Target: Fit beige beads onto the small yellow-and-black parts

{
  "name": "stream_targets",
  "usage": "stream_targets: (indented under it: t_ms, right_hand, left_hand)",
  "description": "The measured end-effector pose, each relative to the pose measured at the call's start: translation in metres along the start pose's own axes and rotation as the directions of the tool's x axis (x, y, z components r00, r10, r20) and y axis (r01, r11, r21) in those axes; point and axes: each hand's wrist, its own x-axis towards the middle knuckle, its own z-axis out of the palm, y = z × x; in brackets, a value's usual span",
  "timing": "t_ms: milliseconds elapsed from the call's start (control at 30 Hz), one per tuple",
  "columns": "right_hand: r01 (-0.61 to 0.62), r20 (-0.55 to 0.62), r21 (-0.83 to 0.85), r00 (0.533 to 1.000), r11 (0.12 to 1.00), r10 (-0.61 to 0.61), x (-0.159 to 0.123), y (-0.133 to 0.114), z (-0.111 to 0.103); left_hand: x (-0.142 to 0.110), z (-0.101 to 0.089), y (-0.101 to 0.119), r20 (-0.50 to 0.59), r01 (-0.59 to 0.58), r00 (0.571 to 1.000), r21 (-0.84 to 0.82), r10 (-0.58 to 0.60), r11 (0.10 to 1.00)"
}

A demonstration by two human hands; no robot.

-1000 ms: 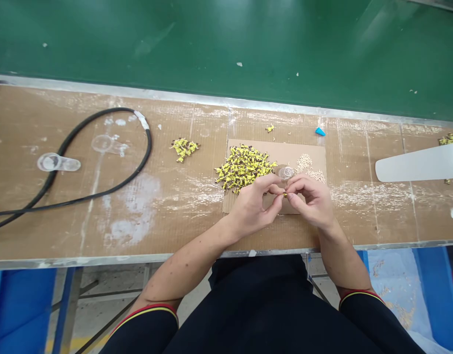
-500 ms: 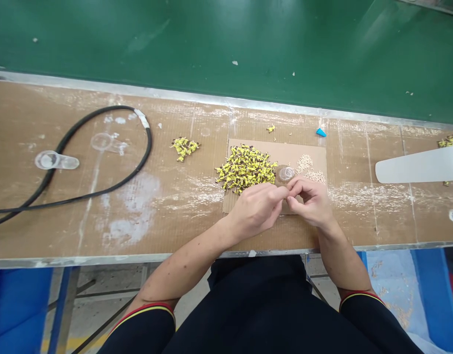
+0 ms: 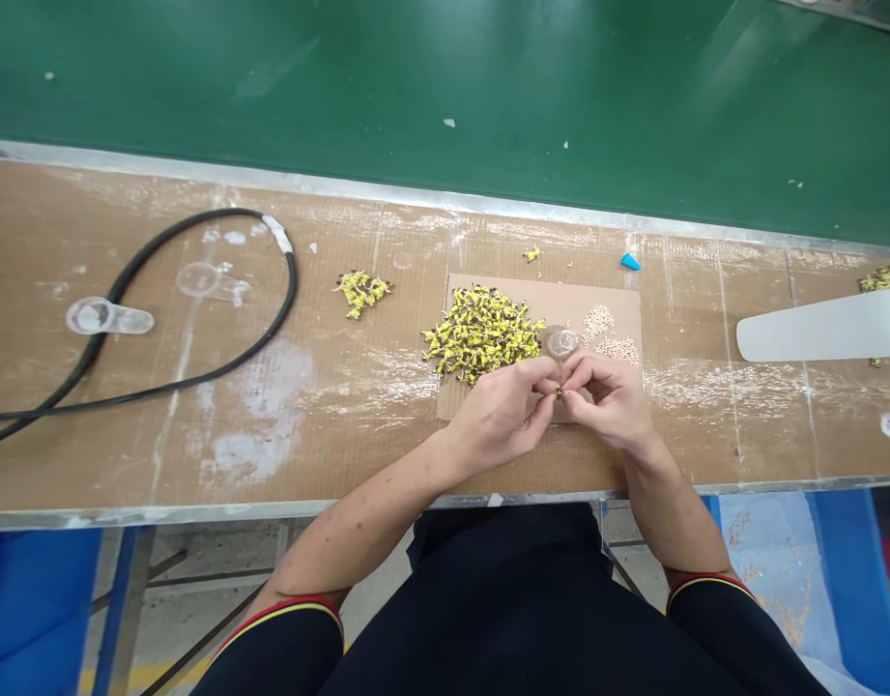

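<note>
My left hand (image 3: 502, 411) and my right hand (image 3: 610, 398) meet fingertip to fingertip over a cardboard sheet (image 3: 618, 300). Both pinch one small yellow part (image 3: 559, 391) between them. Just beyond my fingers stands a small clear cap (image 3: 561, 341). A heap of small yellow and black parts (image 3: 482, 331) lies on the sheet left of the cap. A scatter of tiny beige pieces (image 3: 610, 333) lies to its right.
A black cable (image 3: 219, 362) loops over the left of the brown bench. Two clear plastic pieces (image 3: 105, 317) lie near it. A smaller yellow pile (image 3: 361, 289), a blue bit (image 3: 630, 261) and a white blade (image 3: 821, 327) are also there. A green belt (image 3: 445, 87) runs behind.
My fingers have shifted slightly around the small yellow part, closing together and parting a little again. The hands stay in the same place.
</note>
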Motion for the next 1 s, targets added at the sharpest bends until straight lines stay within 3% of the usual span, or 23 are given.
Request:
stream_targets:
  t_ms: [167, 333, 500, 600, 700, 800, 867, 1000]
  right_hand:
    - [0.025, 0.01, -0.026, 1.0, 0.999, -0.025, 0.001, -0.009, -0.004]
    - [0.022, 0.021, 0.093, 1.0, 0.995, -0.024, -0.001, -0.009, -0.009]
    - [0.007, -0.068, 0.05, 0.998, 0.999, -0.004, -0.007, -0.001, -0.02]
    - [-0.01, -0.258, -0.187, 0.965, 0.982, -0.039, -0.005, 0.006, -0.033]
    - [-0.064, -0.376, -0.499, 0.915, 0.864, -0.149, 0.001, 0.018, -0.047]
    - [-0.075, -0.308, -0.65, 0.936, 0.756, -0.172, 0.008, 0.034, -0.057]
    - [-0.06, -0.244, -0.688, 0.958, 0.723, -0.152, 0.009, 0.043, -0.06]
    - [-0.045, -0.184, -0.709, 0.975, 0.703, -0.124, 0.01, 0.052, -0.059]
  left_hand:
    - [0.002, 0.0, 0.001, 0.011, 0.128, 0.992, -0.208, -0.128, 0.97]
    - [0.003, 0.0, 0.007, 0.04, 0.229, 0.972, -0.343, -0.23, 0.911]
    - [0.009, -0.008, 0.003, 0.038, 0.271, 0.961, -0.323, -0.273, 0.907]
    - [0.015, -0.031, -0.015, -0.08, 0.238, 0.964, -0.167, -0.254, 0.957]
    - [0.017, -0.069, -0.048, -0.253, 0.278, 0.932, 0.041, -0.259, 0.96]
    - [0.01, -0.107, -0.087, -0.401, 0.41, 0.861, 0.185, -0.312, 0.893]
    - [0.003, -0.125, -0.109, -0.425, 0.476, 0.835, 0.237, -0.351, 0.847]
    - [-0.003, -0.137, -0.128, -0.396, 0.649, 0.747, 0.264, -0.534, 0.713]
